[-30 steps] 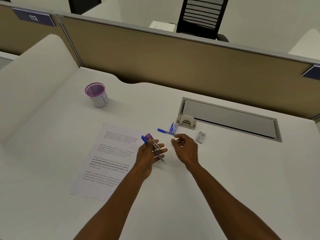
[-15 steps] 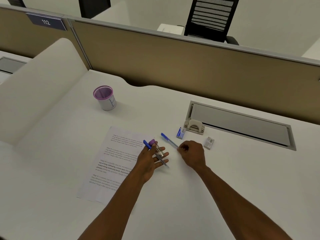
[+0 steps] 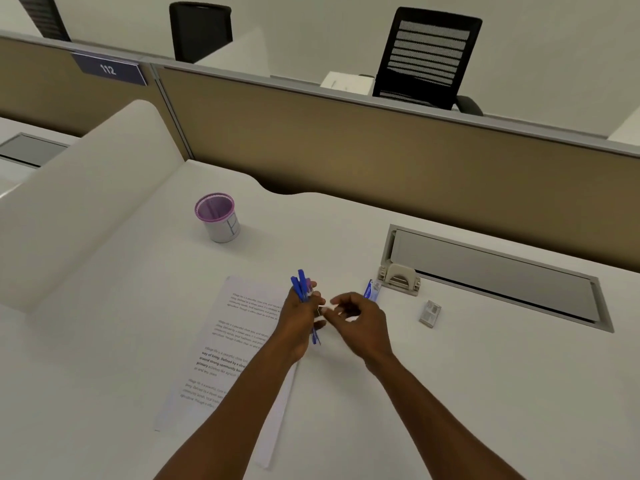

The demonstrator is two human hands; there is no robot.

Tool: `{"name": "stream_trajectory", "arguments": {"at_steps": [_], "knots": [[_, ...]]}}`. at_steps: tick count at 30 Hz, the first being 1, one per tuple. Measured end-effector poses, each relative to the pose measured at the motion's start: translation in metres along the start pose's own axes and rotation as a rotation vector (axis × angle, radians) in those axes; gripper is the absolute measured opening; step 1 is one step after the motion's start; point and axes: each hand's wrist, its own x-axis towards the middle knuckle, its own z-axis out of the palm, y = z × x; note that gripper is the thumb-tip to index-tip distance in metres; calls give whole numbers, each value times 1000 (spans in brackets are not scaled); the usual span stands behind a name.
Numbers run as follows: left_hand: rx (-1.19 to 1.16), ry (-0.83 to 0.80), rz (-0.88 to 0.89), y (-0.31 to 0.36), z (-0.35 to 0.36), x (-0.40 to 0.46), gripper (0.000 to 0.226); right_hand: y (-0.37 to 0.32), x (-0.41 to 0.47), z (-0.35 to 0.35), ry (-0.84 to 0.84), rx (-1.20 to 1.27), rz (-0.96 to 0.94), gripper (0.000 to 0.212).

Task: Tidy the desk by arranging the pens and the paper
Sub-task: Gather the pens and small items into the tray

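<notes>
head | left hand [image 3: 298, 318] grips blue pens [image 3: 302, 285] | right hand [image 3: 360, 322] fingers curled, seemingly holding nothing

I am seeing two bare forearms coming in from the bottom edge, no sleeves showing; the left hand [image 3: 298, 318] and right hand [image 3: 360, 323] are wearing no gloves, rings or watch.

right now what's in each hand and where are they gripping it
The left hand grips a bundle of blue pens around mid-barrel, caps above the fingers, tips below. Whether the right hand pinches anything cannot be told.
</notes>
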Motion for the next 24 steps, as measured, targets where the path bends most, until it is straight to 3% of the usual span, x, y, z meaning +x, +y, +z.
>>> {"name": "stream_trajectory", "arguments": {"at_steps": [5, 8, 11, 15, 20, 24], "knots": [[-80, 4, -163, 40, 1, 34, 27, -30, 45, 13, -174, 87, 195, 25], [-63, 10, -248, 64, 4, 58, 32, -45, 70, 34, -262, 300, 364, 20], [-8, 23, -273, 85, 10, 80, 29, -50, 101, 56, -170, 311, 479, 25], [92, 14, -223, 97, 12, 105, 25, -47, 137, 66, -22, 328, 574, 14], [262, -14, -76, 94, 5, 129, 19, -34, 160, 66, -29, 410, 544, 7], [341, -1, -37, 93, -5, 145, 21, -23, 174, 71, 64, 282, 524, 12]]}}
